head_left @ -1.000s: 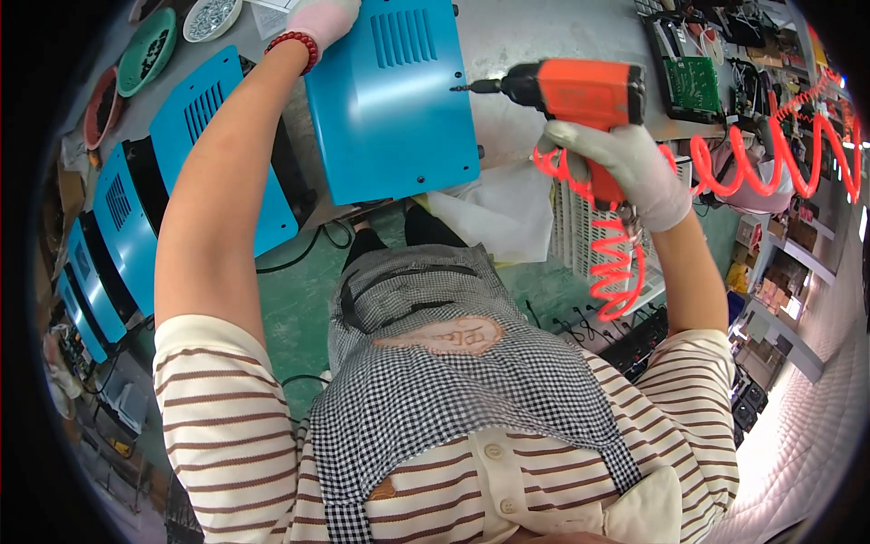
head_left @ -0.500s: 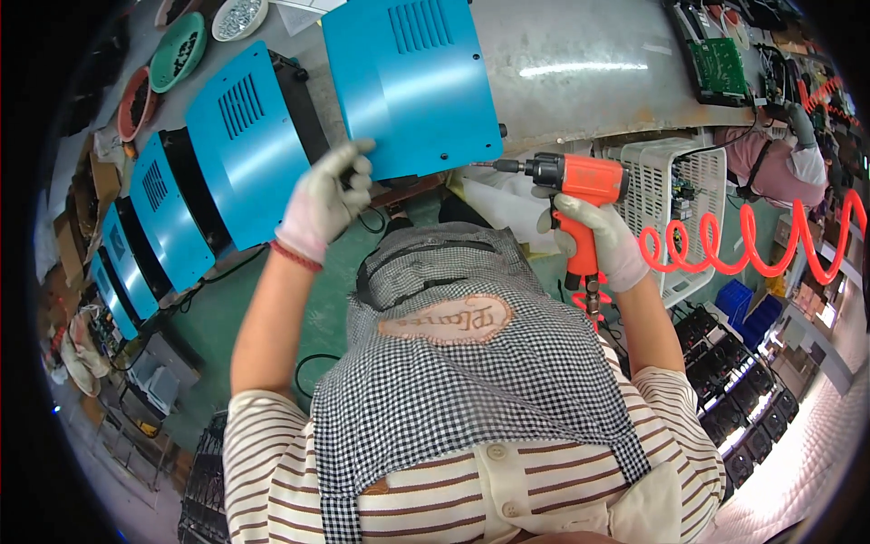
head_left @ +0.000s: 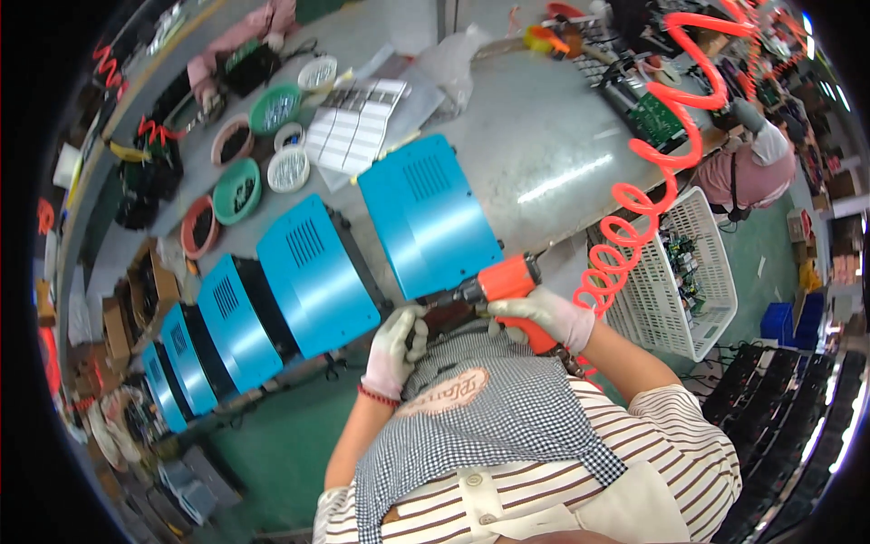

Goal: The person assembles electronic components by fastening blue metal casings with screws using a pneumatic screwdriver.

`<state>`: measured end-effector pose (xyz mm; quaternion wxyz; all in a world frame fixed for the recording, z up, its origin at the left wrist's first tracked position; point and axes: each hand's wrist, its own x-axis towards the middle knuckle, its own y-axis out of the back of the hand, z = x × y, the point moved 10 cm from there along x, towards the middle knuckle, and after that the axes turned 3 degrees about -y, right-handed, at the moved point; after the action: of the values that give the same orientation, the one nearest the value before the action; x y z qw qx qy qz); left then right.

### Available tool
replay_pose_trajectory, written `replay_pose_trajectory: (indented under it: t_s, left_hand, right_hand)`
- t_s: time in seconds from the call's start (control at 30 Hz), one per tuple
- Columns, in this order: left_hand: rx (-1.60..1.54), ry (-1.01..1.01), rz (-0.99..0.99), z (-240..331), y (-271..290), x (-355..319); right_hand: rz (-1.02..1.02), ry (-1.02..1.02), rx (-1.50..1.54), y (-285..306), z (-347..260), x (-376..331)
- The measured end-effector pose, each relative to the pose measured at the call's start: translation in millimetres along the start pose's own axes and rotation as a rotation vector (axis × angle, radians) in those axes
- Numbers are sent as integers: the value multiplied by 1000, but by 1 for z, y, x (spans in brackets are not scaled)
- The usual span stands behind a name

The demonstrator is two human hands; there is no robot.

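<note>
My right hand (head_left: 548, 317), in a pale glove, is wrapped round the grip of a red pneumatic screwdriver (head_left: 509, 277). Its dark bit end points left, along the near edge of the closest blue metal housing (head_left: 426, 222). My left hand (head_left: 395, 352), gloved too, is closed with its fingers curled, just below that housing's near left corner and close to the bit. Whatever its fingertips hold, if anything, is too small to make out. A second blue housing (head_left: 317, 276) with a black side stands just left of it.
More blue housings (head_left: 240, 322) run off to the left along the bench. Bowls of small parts (head_left: 288, 170) and a printed sheet (head_left: 353, 125) lie behind. A red coiled hose (head_left: 625, 204) hangs at right, over a white crate (head_left: 702, 290). A co-worker (head_left: 748, 172) sits far right.
The view has swung, showing more of the bench. My right hand has brought the screwdriver in toward the nearest housing's near edge. My left hand has come closer to the bit, fingers more curled.
</note>
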<state>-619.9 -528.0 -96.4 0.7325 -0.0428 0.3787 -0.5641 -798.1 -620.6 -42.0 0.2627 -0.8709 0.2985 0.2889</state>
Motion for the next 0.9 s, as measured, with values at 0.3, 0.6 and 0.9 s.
replay_pose_trajectory:
  t_s: [0.3,0.6,0.9]
  left_hand:
    - [-5,112,-17,-22,6,-5]
    - [76,192,-59,-33,-10,13]
    - [168,240,-127,-49,-8,1]
  right_hand:
    - [60,-44,-7,6,15,-24]
    - [159,26,137,2,37,-57]
    - [201,20,150,-17,52,-65]
